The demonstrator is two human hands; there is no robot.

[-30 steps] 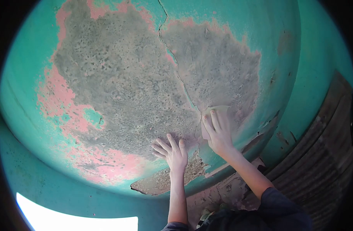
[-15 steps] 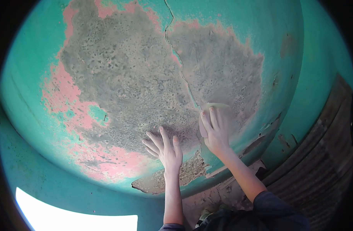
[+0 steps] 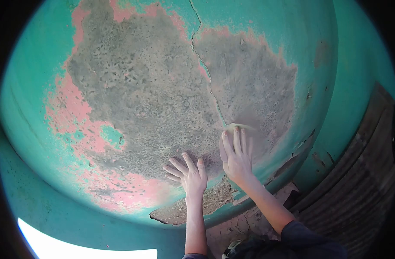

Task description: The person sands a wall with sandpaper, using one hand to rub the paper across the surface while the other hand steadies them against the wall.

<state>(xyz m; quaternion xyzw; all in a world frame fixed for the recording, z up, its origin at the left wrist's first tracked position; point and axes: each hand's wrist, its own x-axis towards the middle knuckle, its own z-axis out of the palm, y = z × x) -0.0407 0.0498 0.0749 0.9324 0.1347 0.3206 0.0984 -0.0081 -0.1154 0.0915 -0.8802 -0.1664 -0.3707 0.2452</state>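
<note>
My right hand (image 3: 239,160) presses a thin, pale pinkish sheet of sandpaper (image 3: 222,150) flat against the wall, fingers stretched over it. The sheet's edges show left of the hand and above the fingertips; its rough face is hidden. Around it is a large bare grey patch (image 3: 141,77) with pitted plaster. A long crack (image 3: 212,86) runs down the patch to the sheet's top edge. My left hand (image 3: 192,177) rests on the lower part of the patch, fingers spread, with nothing in it. Pale dust coats both hands.
Green paint (image 3: 29,95) and pink undercoat (image 3: 72,108) border the bare patch. Below my hands is a broken-out strip of rough plaster (image 3: 206,200). Peeling paint (image 3: 286,166) lies at the lower right, near dark corrugated sheeting (image 3: 348,185). A bright opening (image 3: 76,244) is at lower left.
The view has shifted slightly, so the wall appears lower and farther right. My right hand and the sandpaper have slid a little left across the wall. My left hand stays in place on it.
</note>
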